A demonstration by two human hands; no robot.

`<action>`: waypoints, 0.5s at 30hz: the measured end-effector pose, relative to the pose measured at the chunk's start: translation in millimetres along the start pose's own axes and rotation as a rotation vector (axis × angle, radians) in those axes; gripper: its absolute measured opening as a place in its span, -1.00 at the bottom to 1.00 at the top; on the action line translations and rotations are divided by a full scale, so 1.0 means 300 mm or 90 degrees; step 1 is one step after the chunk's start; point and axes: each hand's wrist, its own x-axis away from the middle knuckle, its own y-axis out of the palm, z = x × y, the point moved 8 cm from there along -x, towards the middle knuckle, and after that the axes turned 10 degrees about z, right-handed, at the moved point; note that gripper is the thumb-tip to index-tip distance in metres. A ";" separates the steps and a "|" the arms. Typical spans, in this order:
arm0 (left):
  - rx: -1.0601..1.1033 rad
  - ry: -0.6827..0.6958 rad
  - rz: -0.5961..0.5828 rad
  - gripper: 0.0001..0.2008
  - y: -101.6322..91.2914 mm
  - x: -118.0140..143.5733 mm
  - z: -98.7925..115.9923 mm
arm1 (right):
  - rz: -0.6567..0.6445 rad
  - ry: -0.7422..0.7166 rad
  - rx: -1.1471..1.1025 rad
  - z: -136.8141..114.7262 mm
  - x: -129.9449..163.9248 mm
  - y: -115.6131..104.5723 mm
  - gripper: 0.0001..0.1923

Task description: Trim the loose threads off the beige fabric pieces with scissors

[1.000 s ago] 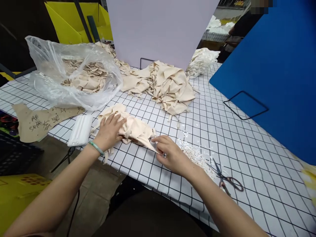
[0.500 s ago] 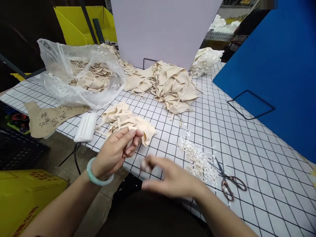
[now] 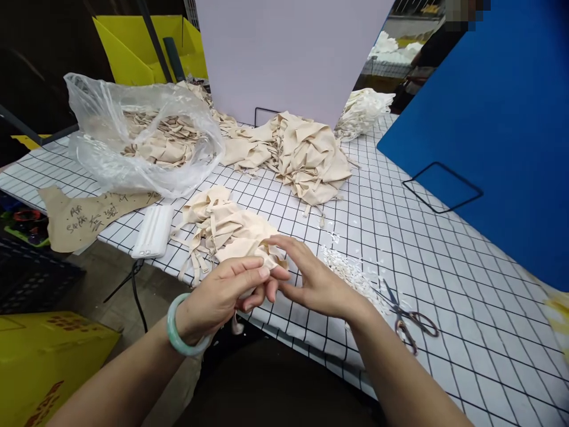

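Note:
My left hand [image 3: 233, 290], a green bangle on its wrist, is closed in a pinch on a beige fabric piece [image 3: 242, 250]. A narrow strip end [image 3: 237, 325] hangs below the fingers. Close beside it, my right hand [image 3: 317, 279] is curved with thumb and fingers apart. Its fingertips are at the right edge of the fabric; whether they grip it I cannot tell. Behind the hands lies a small heap of beige fabric pieces [image 3: 217, 216] with thin straps. Scissors [image 3: 402, 311] with open blades rest to the right, beside many small white scraps [image 3: 351, 270].
A larger beige fabric pile [image 3: 311, 157] lies further back. A clear plastic bag [image 3: 95, 157] holding more pieces stands at the left, near a white power bank [image 3: 153, 231] and a marked brown pattern piece [image 3: 84, 219]. Lilac [image 3: 293, 59] and blue panels [image 3: 489, 130] stand behind.
My right hand has moved up and left, close to my left hand. My left hand has shifted slightly right and down, and a beige fabric piece now shows at its fingers.

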 end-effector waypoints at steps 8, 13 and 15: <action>-0.260 0.309 0.101 -0.72 0.020 0.043 0.105 | 0.346 -0.179 0.256 -0.078 0.032 -0.061 -0.72; -0.062 0.234 0.095 -0.73 0.015 -0.062 0.049 | 0.225 -0.177 0.150 -0.085 0.119 0.128 -0.87; -0.023 0.205 0.194 -0.79 -0.152 -0.050 -0.020 | 0.152 -0.139 0.092 -0.070 0.165 0.105 -0.81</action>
